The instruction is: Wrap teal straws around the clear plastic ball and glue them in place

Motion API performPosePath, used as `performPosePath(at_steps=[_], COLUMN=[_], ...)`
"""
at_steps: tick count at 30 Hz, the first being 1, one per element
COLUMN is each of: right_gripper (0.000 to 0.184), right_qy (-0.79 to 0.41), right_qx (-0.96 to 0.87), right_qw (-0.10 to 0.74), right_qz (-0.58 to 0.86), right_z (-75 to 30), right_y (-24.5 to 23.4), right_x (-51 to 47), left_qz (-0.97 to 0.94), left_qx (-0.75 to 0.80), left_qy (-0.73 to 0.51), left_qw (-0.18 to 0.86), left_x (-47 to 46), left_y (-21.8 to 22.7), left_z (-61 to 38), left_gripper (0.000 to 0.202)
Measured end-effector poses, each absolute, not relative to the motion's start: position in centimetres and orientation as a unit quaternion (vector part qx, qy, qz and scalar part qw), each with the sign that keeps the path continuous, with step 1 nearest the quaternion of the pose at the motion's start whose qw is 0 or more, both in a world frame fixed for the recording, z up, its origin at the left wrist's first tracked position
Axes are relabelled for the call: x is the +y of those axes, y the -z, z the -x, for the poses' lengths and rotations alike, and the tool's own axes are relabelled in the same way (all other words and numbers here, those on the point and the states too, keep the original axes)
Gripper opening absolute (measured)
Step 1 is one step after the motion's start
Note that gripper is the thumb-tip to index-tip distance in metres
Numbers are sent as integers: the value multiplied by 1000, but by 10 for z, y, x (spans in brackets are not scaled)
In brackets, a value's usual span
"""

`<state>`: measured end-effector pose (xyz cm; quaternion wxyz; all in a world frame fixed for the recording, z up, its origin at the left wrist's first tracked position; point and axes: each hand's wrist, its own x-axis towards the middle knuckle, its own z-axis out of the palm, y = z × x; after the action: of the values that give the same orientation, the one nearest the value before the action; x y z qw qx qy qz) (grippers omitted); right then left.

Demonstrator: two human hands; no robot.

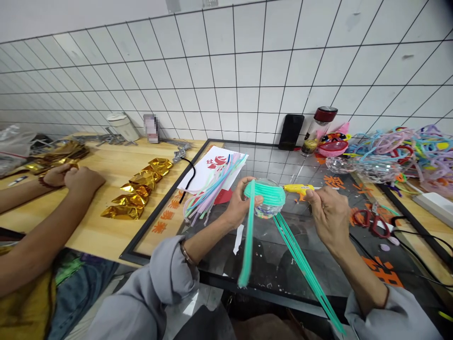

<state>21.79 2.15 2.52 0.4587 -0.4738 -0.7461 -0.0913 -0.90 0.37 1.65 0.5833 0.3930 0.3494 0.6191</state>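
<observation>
My left hand (244,204) is closed around a see-through round container (268,211) with rows of green fuzzy strips, like pipe cleaners (268,192), laid side by side across it. One green strip (248,241) hangs loose in front, and several more green strips (304,268) trail down to the lower right over the table edge. In my right hand (329,212) is a yellow hot glue gun (299,189), its tip pointing left at the container's right side. Whether the tip touches the strips I cannot tell.
Pastel pipe cleaners (215,186) lie on white paper (198,177). Red scissors (371,222) and cords rest at right, near a tangled pile (399,151). A phone (291,132) and bottle (316,132) stand by the wall. At left, another person's hands (76,178) are near gold foil (141,191).
</observation>
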Motion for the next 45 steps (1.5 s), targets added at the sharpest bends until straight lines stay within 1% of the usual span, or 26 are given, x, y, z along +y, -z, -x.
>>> performPosePath(at_steps=[5,9,13,19,25,28,31,33,39,45], right_gripper=[29,33,33,20,12,10,10,11,15,18], right_qy=[21,-1,-30,-68,-87,-84,-70,-58,-35,-20], right_qx=[-713,-731,-737,-752,-753,-754,-759,-764,-790,-784], right_qw=[519,503,492,508,524,531,538,543,533,536], right_qz=[470,461,462,416,389,379,361,344,301,313], right_z=[-216,-212,-208,-197,-190,-188,-188,-188,-182,-179], right_y=[-28,-29,-28,-24,-21,-22,-24,-26,-27,-25], right_x=[19,17,14,5,-2,-4,-5,-7,-11,-13], left_qz=[-362,-358,-344,-371,-383,-393,-405,-424,-518,-560], left_qx=[331,296,298,278,272,275,291,306,338,358], left_qy=[-621,-613,-619,-607,-603,-598,-602,-602,-616,-606], left_qw=[612,638,640,645,645,642,624,603,488,437], left_x=[3,5,4,4,4,3,3,3,8,8], left_y=[-15,-14,-13,-7,-2,-5,-6,-4,10,13], left_z=[10,10,10,13,14,13,12,12,11,12], left_gripper=[67,68,68,59,61,66,72,72,74,74])
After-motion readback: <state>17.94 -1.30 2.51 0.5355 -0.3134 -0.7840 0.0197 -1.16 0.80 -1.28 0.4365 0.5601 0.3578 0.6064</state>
